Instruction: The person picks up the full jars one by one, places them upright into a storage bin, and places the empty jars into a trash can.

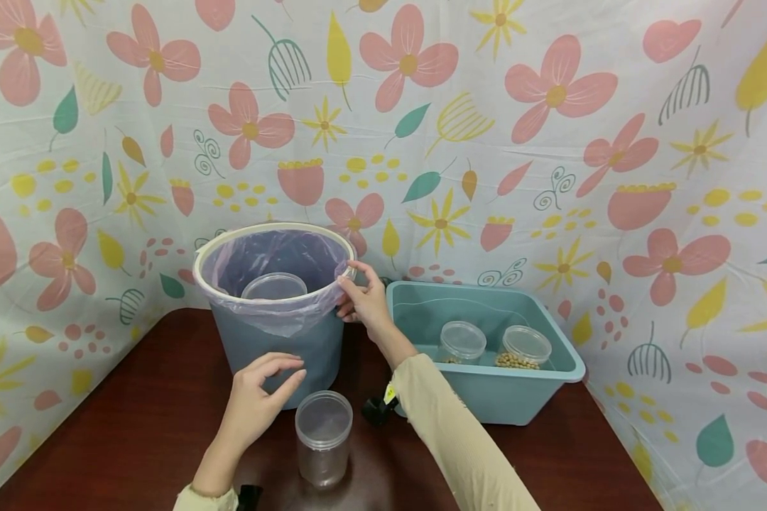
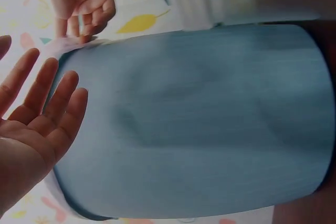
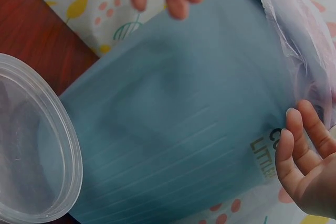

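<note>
A blue-grey trash bin point(image 1: 281, 348), lined with a thin pinkish trash bag point(image 1: 287, 323) under a white rim ring point(image 1: 230, 298), stands on the table. My right hand point(image 1: 364, 301) is at the right side of its rim, thumb and index finger pinching the rim and bag there. Inside the bin a clear plastic jar point(image 1: 275, 286) shows only its top. My left hand point(image 1: 256, 397) hovers before the bin, fingers loosely spread and holding nothing. Between my forearms an open clear jar point(image 1: 324, 440) stands upright on the table.
Right of the bin is a teal tub point(image 1: 486, 397). In it are two clear lidded jars, the left jar point(image 1: 462, 341) and the right jar point(image 1: 525, 346), with beige beans at the bottom. A flower-printed cloth point(image 1: 422, 142) hangs behind the dark red-brown table point(image 1: 121, 426).
</note>
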### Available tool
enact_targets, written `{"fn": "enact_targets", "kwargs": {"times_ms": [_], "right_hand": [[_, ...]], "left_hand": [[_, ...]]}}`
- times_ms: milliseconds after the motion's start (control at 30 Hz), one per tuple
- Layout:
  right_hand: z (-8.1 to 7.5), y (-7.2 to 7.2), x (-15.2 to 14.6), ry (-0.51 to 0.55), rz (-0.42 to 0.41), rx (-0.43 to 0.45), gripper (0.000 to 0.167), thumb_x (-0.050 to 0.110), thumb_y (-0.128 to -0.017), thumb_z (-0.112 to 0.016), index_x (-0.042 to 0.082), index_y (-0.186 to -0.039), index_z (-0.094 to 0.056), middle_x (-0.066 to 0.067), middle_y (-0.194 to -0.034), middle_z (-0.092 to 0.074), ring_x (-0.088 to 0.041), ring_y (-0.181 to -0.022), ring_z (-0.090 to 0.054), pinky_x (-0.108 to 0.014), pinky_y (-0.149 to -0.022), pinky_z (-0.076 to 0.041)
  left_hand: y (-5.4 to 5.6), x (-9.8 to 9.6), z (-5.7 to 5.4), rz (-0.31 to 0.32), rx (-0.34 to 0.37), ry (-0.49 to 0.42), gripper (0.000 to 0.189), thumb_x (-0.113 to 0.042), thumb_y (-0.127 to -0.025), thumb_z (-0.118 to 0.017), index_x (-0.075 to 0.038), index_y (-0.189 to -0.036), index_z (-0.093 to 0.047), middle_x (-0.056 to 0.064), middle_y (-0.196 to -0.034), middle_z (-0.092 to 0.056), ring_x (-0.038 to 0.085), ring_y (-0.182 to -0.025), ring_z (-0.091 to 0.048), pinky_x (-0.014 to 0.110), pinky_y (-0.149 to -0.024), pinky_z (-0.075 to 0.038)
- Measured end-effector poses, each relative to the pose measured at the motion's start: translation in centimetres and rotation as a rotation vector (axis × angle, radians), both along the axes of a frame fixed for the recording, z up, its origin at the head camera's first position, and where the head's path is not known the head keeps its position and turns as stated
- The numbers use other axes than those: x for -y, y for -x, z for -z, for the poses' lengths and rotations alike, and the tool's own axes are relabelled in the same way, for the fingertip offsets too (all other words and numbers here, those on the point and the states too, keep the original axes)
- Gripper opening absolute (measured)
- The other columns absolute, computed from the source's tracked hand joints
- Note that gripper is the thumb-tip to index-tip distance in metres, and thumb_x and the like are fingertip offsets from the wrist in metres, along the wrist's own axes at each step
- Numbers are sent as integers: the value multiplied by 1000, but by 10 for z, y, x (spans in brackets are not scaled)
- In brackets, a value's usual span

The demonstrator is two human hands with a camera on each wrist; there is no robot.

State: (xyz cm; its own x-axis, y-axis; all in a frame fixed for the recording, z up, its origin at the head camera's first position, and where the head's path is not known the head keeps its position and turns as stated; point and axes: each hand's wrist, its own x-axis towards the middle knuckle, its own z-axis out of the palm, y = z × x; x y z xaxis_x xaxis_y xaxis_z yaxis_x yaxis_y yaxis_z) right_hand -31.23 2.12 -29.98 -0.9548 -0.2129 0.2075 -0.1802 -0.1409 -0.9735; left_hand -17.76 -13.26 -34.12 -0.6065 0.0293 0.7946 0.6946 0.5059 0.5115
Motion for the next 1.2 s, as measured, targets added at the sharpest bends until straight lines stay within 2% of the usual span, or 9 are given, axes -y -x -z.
{"fn": "enact_targets", "kwargs": {"times_ms": [167,400,500,633,867,1200], "right_hand": [[0,0,0,-6,8,-6,46,14,-91,-54,8,-133,-38,-3,-56,-56,-13,-42,-51,-27,-43,-44],[1,0,1,-5,11,2,46,14,-91,-53,9,-133,-38,-3,-57,-55,-13,-42,-51,-27,-43,-44],[1,0,2,-6,11,4,46,14,-91,-53,9,-133,-38,-3,-56,-55,-13,-42,-51,-27,-43,-44],[0,1,2,-9,14,10,46,14,-91,-54,9,-133,-38,-3,-56,-55,-13,-41,-51,-26,-42,-44],[0,1,2,-6,16,18,45,15,-91,-54,10,-133,-38,-3,-56,-55,-13,-41,-51,-26,-42,-44],[0,-1,1,3,11,11,45,14,-90,-54,9,-133,-39,-4,-56,-55,-14,-42,-51,-26,-42,-44]], "left_hand": [[1,-3,13,11,58,-8,18,9,-68,-71,-4,-80,-69,7,-83,-65,24,-80,-61,29,-63,-46],[18,-2,51,39,93,-5,19,2,-70,-73,-12,-82,-69,-2,-87,-64,15,-84,-60,23,-72,-46],[21,-1,61,40,109,0,17,-2,-71,-73,-13,-83,-69,-7,-89,-63,11,-86,-60,26,-73,-46],[21,-1,69,46,139,5,14,-5,-72,-73,-11,-84,-69,-8,-92,-62,11,-88,-59,32,-74,-47],[20,-3,79,68,250,51,21,-12,-70,-76,-9,-90,-70,-6,-103,-59,15,-97,-55,38,-78,-45],[20,-5,90,91,308,56,30,-16,-69,-78,-11,-97,-68,-3,-109,-56,19,-103,-53,40,-81,-44]]}}
